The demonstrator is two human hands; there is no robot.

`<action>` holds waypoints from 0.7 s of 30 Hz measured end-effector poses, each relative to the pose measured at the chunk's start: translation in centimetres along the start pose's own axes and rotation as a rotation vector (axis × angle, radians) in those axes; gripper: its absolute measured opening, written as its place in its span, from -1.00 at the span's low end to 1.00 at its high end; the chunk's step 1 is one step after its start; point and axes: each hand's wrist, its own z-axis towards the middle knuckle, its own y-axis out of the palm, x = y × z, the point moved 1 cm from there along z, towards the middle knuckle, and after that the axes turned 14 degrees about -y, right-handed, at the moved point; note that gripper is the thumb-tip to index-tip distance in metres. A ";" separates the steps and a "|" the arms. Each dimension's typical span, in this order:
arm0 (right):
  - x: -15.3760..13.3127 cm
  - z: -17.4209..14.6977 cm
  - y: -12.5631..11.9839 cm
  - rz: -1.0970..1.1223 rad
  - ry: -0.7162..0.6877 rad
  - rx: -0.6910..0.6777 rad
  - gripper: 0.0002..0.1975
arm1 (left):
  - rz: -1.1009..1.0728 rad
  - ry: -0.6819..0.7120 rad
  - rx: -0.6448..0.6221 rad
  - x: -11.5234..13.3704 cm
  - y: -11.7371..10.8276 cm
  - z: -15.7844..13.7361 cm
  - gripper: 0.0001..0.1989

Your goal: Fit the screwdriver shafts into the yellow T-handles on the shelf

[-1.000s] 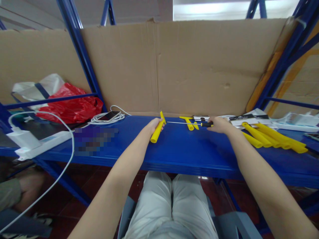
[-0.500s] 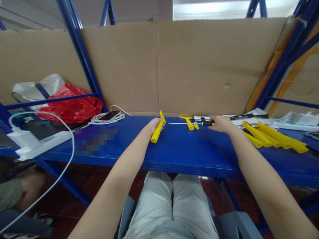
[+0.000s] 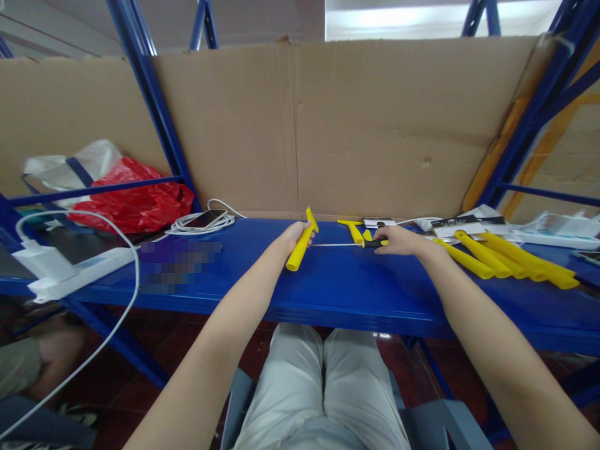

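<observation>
My left hand (image 3: 296,234) is closed round a yellow T-shaped handle (image 3: 300,249), its tube end pointing down toward me. In my right hand (image 3: 392,240) is a screwdriver (image 3: 370,243) with a black and yellow grip. Its long thin shaft lies level over the blue table and points left, the tip ending close to the yellow handle; I cannot tell whether it touches. Behind the screwdriver lie another yellow T-shaped piece (image 3: 355,232) and a small yellow part (image 3: 367,235).
Several yellow tubular pieces (image 3: 515,259) lie at the right, before white packets (image 3: 469,224). On the left are a power strip (image 3: 89,272), a coiled white cable (image 3: 201,222) and a red plastic bag (image 3: 135,197). A cardboard sheet (image 3: 365,125) stands behind the blue table (image 3: 337,287).
My right hand has moved left and slightly nearer me, bringing the screwdriver's tip up to the yellow handle. My left hand has shifted slightly right, still holding the handle.
</observation>
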 end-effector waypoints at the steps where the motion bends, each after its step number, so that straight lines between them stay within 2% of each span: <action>1: -0.4 0.3 0.3 0.025 -0.014 -0.005 -0.79 | -0.005 0.011 -0.016 -0.1 0.3 -0.2 -0.75; 9: -2.4 2.2 3.1 0.186 -0.109 0.018 -0.78 | 0.066 0.019 -0.147 -0.7 3.2 -2.0 -0.75; 14: -2.0 3.0 4.1 0.244 -0.153 0.273 -0.64 | 0.112 0.053 -0.171 -1.5 4.2 -1.9 -0.79; 17: -1.9 3.5 4.5 0.209 -0.177 0.392 -0.67 | 0.143 0.053 -0.180 -1.8 4.5 -1.7 -0.81; 21: -2.1 4.0 4.6 0.150 -0.184 0.453 -0.77 | 0.169 0.040 -0.214 -2.0 4.8 -1.7 -0.82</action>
